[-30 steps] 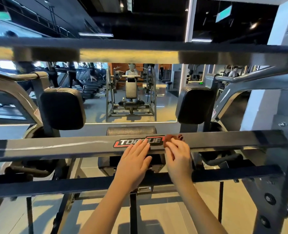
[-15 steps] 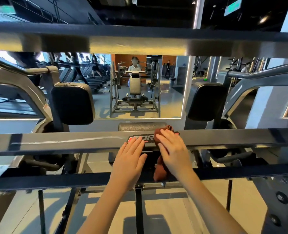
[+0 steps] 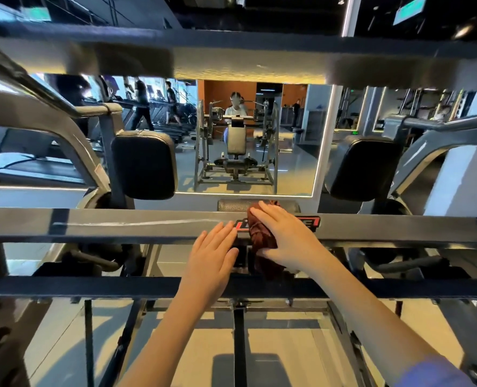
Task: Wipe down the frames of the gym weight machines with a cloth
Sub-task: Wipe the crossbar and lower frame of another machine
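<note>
A grey horizontal frame bar (image 3: 120, 226) of the weight machine crosses the view, with a red and black logo plate at its middle. My right hand (image 3: 286, 237) presses a dark red-brown cloth (image 3: 261, 236) flat onto that logo plate, fingers straight. The cloth drapes over the bar and hangs below it. My left hand (image 3: 213, 258) rests flat on the bar's near edge just left of the cloth, fingers straight and together.
A lower dark bar (image 3: 92, 287) runs under my wrists and an upper bar (image 3: 245, 55) spans overhead. Two black pads (image 3: 143, 164) (image 3: 364, 167) flank the middle. A wall mirror (image 3: 245, 141) lies beyond, showing a bench machine and a person. Tiled floor lies below.
My right hand has drawn the cloth out so that it hangs over the bar, and now presses it onto the logo. The left hand has stayed beside it.
</note>
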A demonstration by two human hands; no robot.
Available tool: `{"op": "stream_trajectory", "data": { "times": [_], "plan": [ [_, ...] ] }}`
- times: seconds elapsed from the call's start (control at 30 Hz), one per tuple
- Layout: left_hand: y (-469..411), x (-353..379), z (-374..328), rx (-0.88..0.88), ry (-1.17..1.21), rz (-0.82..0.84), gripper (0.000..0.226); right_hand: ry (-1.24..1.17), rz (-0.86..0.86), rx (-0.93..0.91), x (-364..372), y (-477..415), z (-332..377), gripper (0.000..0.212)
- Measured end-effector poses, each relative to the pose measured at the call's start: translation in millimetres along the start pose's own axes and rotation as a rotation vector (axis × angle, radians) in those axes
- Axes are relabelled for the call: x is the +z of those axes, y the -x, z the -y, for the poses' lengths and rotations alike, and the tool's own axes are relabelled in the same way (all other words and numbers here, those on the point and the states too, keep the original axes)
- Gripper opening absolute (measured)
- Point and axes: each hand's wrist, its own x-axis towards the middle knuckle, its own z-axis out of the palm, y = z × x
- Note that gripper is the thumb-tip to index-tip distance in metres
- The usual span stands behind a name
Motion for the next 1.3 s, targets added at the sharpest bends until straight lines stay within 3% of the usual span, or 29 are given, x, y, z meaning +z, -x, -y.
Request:
{"op": "stream_trajectory", "data": {
  "times": [0.23,0.37,0.47,0.57,0.67,0.77,0.97,1.13,1.3],
  "plan": [
    [1.2,-1.7,-2.9,-0.014,0.003,0.001,0.072,-0.255,-0.175,0.035,-23.1,9.6,-12.7,0.059],
    [1.2,-3.3,-10.2,-0.051,0.021,-0.002,0.066,-0.123,-0.492,0.290,-30.4,-3.8,-14.2,0.053],
    [-0.4,-6.5,-11.2,-0.059,0.040,-0.002,0.062,0.001,-0.337,0.181,-4.4,-21.5,4.7,0.044],
    [2.9,-10.7,-9.8,-0.120,0.125,-0.033,0.051,-0.147,-0.271,0.099,10.8,-19.1,7.7,0.042],
    [13.8,-13.5,3.9,-0.193,0.088,-0.132,0.064,-0.208,-0.192,0.037,12.0,-2.8,-4.2,0.051],
    [20.3,-13.5,22.9,-0.243,-0.025,-0.190,0.072,-0.195,-0.273,-0.064,20.3,-5.2,2.3,0.055],
    [18.8,-9.0,23.6,-0.294,0.026,-0.177,0.068,-0.216,-0.379,-0.178,36.7,-42.7,45.3,0.044],
    [22.3,-9.4,27.7,-0.274,0.018,-0.171,0.065,-0.222,-0.494,-0.143,42.5,-14.7,13.3,0.044],
    [21.1,-14.8,24.9,-0.270,-0.009,-0.135,0.058,-0.165,-0.521,-0.147,54.2,-58.1,58.9,0.037]
  ]
}}
